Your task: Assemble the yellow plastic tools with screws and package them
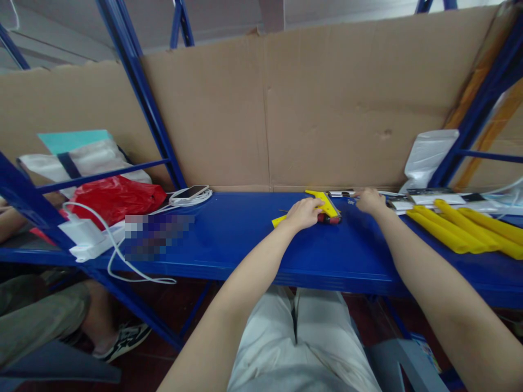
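- Left hand (303,213) closed over a yellow tool (327,204), palm down, head end poking out past the fingertips, tail end past the wrist; presumably pressed there for steadiness. Underside of the grip hidden.
- Right hand (371,201) well apart from the left, near the back of the blue shelf (245,231), fingers curled down by small pale bits (351,201); pinching or merely touching, cannot tell.
- Yellow tool right of mid-shelf, toward the back; resting or slightly raised, hard to judge.
- Just under its head, a red-and-black handle (329,219), partly covered; perhaps kept within easy reach. Thin dark rod (283,210) on the other side of the left hand, possibly of the same piece; join hidden.
- Behind, a dark-and-white strip (341,194) at the foot of the cardboard wall (310,109); wall probably there as a backstop.
- To the right, yellow tubes (469,224) side by side, likely grouped off the working area; some cut off at the frame edge.
- Pale plastic bag (431,155) upright against the cardboard wall; contents unreadable.
- Far left, phone (194,192) on coiled white cable, seemingly tucked aside; nearby, red bag (118,198), contents hidden, and pixelated patch (159,238), unreadable.
- Beyond, a neighbour's leg (44,310), cut off at left.
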Demonstrator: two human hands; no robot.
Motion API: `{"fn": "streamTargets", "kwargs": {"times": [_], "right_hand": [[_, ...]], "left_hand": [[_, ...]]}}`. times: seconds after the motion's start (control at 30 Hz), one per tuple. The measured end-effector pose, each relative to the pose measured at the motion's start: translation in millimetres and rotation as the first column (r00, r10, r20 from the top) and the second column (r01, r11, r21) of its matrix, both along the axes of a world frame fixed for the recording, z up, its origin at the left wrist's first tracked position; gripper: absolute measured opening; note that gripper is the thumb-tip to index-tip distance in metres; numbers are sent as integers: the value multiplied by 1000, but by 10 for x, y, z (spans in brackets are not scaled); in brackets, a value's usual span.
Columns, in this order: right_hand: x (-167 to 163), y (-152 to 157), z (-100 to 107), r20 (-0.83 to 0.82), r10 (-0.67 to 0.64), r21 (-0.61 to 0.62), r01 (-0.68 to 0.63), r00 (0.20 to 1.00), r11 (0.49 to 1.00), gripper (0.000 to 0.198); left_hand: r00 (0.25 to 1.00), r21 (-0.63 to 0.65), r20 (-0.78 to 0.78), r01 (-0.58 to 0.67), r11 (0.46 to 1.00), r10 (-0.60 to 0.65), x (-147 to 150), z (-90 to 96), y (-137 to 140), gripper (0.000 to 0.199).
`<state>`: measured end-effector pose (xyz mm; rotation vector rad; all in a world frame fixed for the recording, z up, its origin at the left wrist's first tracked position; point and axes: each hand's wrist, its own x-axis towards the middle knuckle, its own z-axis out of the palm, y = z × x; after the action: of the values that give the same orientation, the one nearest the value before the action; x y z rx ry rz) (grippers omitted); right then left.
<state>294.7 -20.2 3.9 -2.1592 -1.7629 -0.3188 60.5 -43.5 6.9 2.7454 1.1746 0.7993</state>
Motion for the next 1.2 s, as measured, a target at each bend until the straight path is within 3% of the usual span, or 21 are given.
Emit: {"fn": "streamTargets", "kwargs": {"times": [0.13, 0.37, 0.63, 0.83, 0.97, 1.07, 1.2], "right_hand": [[70, 41, -74, 10, -48, -142, 49, 999, 989, 40], [100, 98, -123, 1, -58, -161, 57, 998, 985, 36], [-64, -41, -14, 33, -62, -242, 68, 998, 968, 40], [-135, -36, 45, 29, -100, -253, 104, 995, 962, 30], [-167, -11, 72, -106, -3, -342, -34, 994, 939, 21], [-212, -22, 81, -207, 105, -342, -173, 973, 924, 19], [-258, -32, 85, -224, 118, -329, -189, 967, 925, 18]], "left_hand": [[1000, -1, -3, 14, 1000, -14, 8, 5, -6, 28], [999, -16, 24, 24, 1000, -23, 21, -1, -7, 27], [999, 0, 31, 38, 999, -38, 30, -24, 13, 28], [999, 12, 26, 32, 999, -33, 24, -27, 27, 30], [999, 12, 17, 29, 999, -30, 15, -24, 18, 29], [1000, 5, 9, 29, 1000, -29, 7, -20, 9, 28], [1000, -6, 8, 24, 1000, -24, 4, -14, 3, 28]]}}
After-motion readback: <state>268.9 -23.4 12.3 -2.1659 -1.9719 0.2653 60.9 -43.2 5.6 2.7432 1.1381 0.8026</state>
